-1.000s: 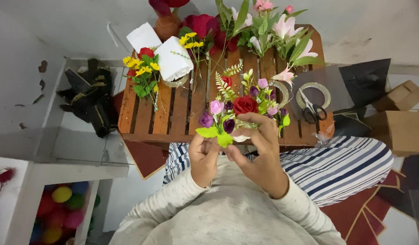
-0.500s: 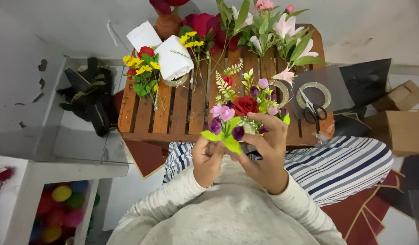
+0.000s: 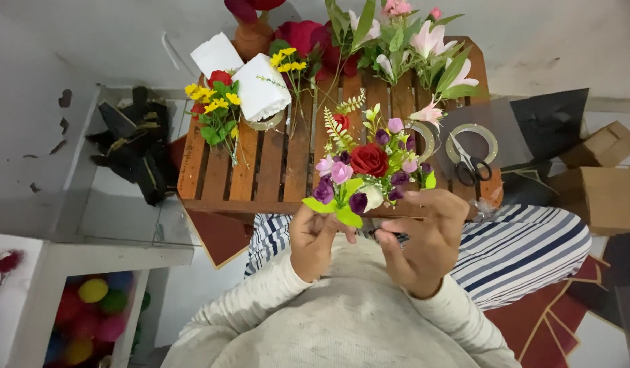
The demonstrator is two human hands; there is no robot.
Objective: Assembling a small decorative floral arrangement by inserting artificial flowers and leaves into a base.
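Note:
A small bouquet (image 3: 367,175) with a red rose, purple and pink buds and green leaves is held over the near edge of a wooden slatted table (image 3: 274,163). My left hand (image 3: 316,238) grips its stems from below. My right hand (image 3: 424,238) curls around the right side of the bunch, fingers touching the stems and lower flowers. Both sleeves are a pale knit.
On the table lie a yellow-and-red flower bunch (image 3: 215,109), white wrapped rolls (image 3: 260,87), pink lilies (image 3: 424,48), tape rings (image 3: 473,131) and scissors (image 3: 469,165). Cardboard boxes (image 3: 598,180) stand at right, a black heap (image 3: 139,150) at left, coloured balls (image 3: 93,310) lower left.
The bouquet has shifted slightly down and left in my hands, and my right fingers have moved around its stems. The table items have not moved.

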